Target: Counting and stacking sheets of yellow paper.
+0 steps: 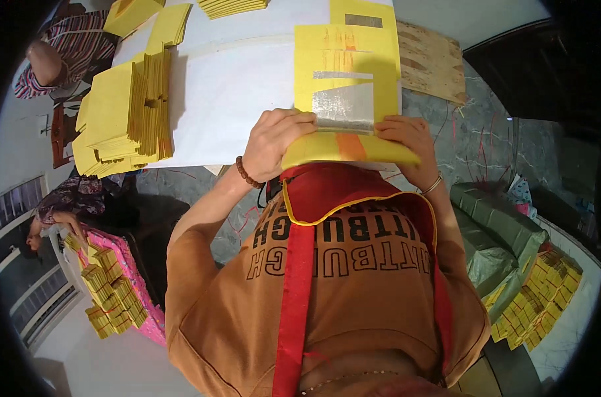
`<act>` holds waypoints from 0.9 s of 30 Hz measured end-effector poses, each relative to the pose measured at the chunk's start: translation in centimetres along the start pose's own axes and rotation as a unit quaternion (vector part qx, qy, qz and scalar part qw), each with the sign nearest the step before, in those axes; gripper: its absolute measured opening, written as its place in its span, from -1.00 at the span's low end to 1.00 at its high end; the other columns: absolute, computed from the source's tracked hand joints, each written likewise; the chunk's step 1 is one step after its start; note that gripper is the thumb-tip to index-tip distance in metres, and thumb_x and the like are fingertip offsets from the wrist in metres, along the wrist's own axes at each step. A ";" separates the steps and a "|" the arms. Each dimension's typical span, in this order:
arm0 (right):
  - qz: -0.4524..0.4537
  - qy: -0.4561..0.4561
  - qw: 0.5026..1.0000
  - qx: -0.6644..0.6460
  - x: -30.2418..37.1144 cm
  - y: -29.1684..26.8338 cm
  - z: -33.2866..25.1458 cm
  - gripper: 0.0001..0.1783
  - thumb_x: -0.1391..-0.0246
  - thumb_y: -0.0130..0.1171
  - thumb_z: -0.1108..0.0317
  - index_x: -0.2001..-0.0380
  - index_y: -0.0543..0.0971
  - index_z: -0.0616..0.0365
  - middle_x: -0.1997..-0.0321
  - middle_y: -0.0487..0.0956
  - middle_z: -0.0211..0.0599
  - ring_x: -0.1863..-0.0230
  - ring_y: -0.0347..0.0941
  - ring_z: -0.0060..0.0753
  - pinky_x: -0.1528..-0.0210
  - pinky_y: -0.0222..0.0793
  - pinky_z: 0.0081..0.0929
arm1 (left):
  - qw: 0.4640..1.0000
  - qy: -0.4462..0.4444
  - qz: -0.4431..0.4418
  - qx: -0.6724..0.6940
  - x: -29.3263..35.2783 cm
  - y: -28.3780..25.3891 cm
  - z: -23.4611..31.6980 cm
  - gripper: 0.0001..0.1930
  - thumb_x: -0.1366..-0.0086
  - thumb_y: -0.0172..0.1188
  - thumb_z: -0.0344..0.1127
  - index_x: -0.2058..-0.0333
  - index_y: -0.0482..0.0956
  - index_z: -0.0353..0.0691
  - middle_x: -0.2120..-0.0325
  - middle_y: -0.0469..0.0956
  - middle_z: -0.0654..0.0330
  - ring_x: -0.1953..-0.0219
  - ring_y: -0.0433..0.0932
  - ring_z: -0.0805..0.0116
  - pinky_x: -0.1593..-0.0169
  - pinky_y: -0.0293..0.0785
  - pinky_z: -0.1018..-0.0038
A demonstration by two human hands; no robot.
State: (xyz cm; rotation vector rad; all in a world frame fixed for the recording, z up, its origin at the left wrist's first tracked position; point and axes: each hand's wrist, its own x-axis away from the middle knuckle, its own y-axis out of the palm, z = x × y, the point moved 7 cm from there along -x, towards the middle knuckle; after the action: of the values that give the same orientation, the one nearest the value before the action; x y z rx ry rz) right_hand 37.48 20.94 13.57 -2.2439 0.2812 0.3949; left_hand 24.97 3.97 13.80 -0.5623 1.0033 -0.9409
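At the table's near edge lies a yellow joss paper sheet (307, 86) with a silver foil patch (343, 106) and orange streaks. Its near part is curled over into a thick fold (314, 149) crossed by an orange band. My left hand (277, 135) grips the left end of this fold, fingers bent over the top. On the right end, my right hand (410, 142) has its fingers closed over the paper in the same way. Both thumbs are hidden. Whether the fold is one sheet or several I cannot tell.
Stacks of folded yellow paper (118, 109) stand on the white table (221, 92) at left, with more along its far edge. A plywood board (433, 63) lies beyond the right edge. Bundled yellow stacks (539, 298) sit low right. Other people (82, 40) are at left.
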 end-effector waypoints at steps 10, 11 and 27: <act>0.148 0.292 0.903 -0.278 -1.5 1.2 3.6 -0.70 -0.03 0.10 0.42 0.13 0.44 0.23 0.38 0.55 -0.32 0.39 0.39 -0.65 0.39 0.26 -0.67 | 0.825 -0.384 0.071 0.409 -0.7 2.9 -5.7 -0.77 -0.26 0.06 -0.30 0.30 0.50 -0.40 0.59 0.45 0.35 0.56 0.30 0.69 0.50 0.26 0.67; 0.191 0.308 0.870 -0.333 -1.5 1.3 4.0 -0.63 -0.02 0.11 0.44 0.06 0.40 0.25 0.41 0.54 -0.35 0.41 0.36 -0.73 0.41 0.26 -0.72 | 0.825 -0.384 0.072 0.409 -0.8 3.1 -5.8 -0.77 -0.26 0.06 -0.30 0.30 0.50 -0.40 0.59 0.45 0.35 0.56 0.30 0.69 0.50 0.26 0.67; 0.171 0.327 0.888 -0.274 -1.7 2.3 5.8 -0.62 0.05 0.20 0.45 0.10 0.49 0.24 0.24 0.56 -0.32 0.29 0.42 -0.66 0.26 0.33 -0.69 | 0.794 -0.445 0.057 0.410 -1.4 3.5 -7.3 -0.82 -0.22 0.13 -0.31 0.36 0.40 -0.32 0.69 0.42 0.35 0.65 0.27 0.72 0.60 0.16 0.70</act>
State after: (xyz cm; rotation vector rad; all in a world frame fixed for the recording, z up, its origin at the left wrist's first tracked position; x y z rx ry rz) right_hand 34.05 24.05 9.12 -2.8394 1.0379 -0.1552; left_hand 19.58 7.00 8.46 -0.1353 -0.2594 -0.7636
